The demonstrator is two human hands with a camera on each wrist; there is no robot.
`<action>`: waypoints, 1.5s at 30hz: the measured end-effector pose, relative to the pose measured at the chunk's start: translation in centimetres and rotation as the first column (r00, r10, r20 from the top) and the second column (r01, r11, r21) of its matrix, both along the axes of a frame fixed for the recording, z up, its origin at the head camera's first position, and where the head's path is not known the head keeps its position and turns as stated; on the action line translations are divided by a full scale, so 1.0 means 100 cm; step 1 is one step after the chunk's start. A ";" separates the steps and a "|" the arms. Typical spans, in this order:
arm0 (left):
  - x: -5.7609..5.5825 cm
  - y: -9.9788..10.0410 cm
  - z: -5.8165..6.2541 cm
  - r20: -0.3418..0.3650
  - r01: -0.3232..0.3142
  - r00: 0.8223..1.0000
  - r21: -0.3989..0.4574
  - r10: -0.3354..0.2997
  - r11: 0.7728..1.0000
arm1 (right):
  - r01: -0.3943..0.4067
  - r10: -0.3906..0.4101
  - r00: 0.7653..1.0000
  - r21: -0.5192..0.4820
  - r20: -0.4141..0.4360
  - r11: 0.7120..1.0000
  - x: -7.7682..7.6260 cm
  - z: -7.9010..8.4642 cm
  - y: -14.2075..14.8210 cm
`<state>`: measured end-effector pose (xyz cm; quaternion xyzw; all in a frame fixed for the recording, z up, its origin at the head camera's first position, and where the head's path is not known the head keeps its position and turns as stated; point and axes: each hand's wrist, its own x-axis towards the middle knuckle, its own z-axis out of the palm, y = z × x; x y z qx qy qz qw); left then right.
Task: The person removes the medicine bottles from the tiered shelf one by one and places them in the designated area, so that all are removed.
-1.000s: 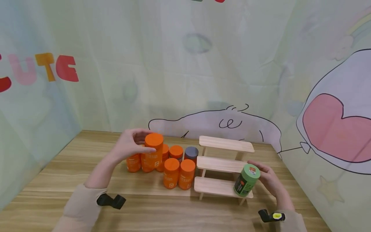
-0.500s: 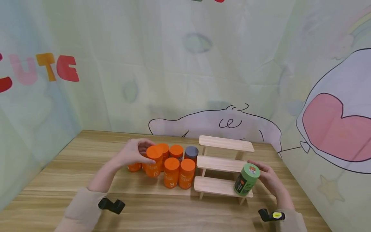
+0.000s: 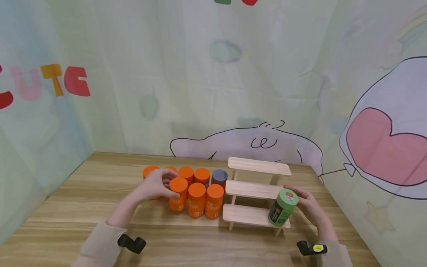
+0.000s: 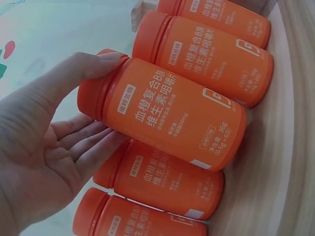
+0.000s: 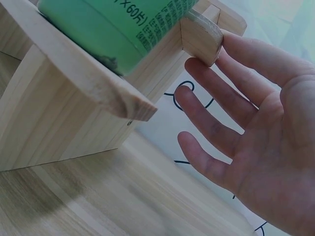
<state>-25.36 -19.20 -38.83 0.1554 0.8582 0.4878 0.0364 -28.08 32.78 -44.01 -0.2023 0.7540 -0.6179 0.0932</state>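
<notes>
My left hand (image 3: pixel 155 184) grips an orange supplement bottle (image 3: pixel 178 198) near its lid, thumb on the near side and fingers around the far side. In the left wrist view that bottle (image 4: pixel 172 115) stands beside other orange bottles (image 4: pixel 216 56), with printed labels facing the camera. On the right, a green jar (image 3: pixel 283 208) stands on the lowest step of a small three-tier wooden rack (image 3: pixel 245 214). Beside the rack, my right hand (image 3: pixel 310 207) holds nothing. Its loosely spread fingers are at the end of a wooden shelf (image 5: pixel 202 37) in the right wrist view; the index fingertip seems to touch it.
Two orange bottles (image 3: pixel 214 202) stand in the front row, close to the rack's left side. Behind them is a row of several more orange-lidded bottles (image 3: pixel 185 174) and one with a grey-blue lid (image 3: pixel 219 176). A printed curtain (image 3: pixel 200 92) hangs behind the wooden table (image 3: pixel 166 241).
My left hand has lowered the orange bottle and brought it forward to the left end of the front row. My right hand and the green jar stay in place.
</notes>
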 end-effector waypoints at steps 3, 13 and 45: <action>0.000 0.001 -0.003 0.000 0.005 1.000 -0.001 -0.005 1.000 | 0.005 -0.005 1.000 -0.002 0.001 1.000 0.000 0.000 0.000; 0.003 0.003 -0.008 -0.015 0.000 1.000 -0.008 -0.001 1.000 | -0.008 0.008 1.000 -0.006 -0.010 1.000 0.000 -0.001 0.000; 0.002 0.022 0.018 -0.132 -0.178 0.968 0.234 0.212 0.956 | -0.020 0.019 0.999 -0.023 -0.026 1.000 0.000 0.002 -0.001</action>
